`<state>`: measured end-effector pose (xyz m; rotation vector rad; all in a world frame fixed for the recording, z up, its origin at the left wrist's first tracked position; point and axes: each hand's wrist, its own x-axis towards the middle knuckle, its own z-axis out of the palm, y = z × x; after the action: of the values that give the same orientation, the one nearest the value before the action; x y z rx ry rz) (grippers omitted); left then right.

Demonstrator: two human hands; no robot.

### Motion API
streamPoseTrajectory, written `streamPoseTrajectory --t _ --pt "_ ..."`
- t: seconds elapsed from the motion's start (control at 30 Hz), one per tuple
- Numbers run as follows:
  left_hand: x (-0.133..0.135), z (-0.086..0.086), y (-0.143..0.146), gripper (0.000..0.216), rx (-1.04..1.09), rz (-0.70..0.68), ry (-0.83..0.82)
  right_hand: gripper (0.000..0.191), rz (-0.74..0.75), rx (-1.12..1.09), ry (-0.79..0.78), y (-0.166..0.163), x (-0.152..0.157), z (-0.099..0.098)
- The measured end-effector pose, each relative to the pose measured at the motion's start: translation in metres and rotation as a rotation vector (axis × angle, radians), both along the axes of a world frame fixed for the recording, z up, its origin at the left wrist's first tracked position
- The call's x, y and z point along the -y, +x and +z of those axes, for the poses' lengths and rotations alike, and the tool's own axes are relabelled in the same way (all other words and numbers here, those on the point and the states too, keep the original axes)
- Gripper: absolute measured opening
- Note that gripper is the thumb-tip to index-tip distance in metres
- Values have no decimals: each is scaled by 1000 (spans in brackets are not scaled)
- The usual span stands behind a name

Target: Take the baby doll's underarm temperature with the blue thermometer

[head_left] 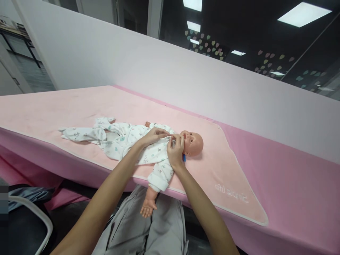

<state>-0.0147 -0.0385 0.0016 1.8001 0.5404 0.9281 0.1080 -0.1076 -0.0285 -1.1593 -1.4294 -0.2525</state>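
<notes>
A baby doll [196, 144] lies on its back with its head to the right, dressed in a white printed romper [129, 136]. At the collar, the fingertips of my left hand [156, 136] pinch the romper's edge from the left. Close against them, my right hand [175, 150] has its thumb and fingers closed on the same neckline, just below the doll's chin. What exactly lies between the fingertips is too small to make out. One doll arm [148, 203] hangs over the table's near edge. The romper's legs stretch flat to the left.
A pale pink mat [212, 177] covers much of the pink table [300, 184]. Behind it rises a white partition [148, 67] with dark glass above. A chair [29, 219] stands at the lower left, beside my grey-trousered legs [132, 226].
</notes>
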Motion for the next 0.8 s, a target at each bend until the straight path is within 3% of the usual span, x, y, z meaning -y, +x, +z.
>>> streamPoseTrajectory --t 0.33,0.8 --pt "-7 -8 -2 36 -61 -26 125 16 31 -12 0 0 1 1" --pt "-2 -6 -4 41 -42 25 -7 19 43 31 -18 1 -1 -4"
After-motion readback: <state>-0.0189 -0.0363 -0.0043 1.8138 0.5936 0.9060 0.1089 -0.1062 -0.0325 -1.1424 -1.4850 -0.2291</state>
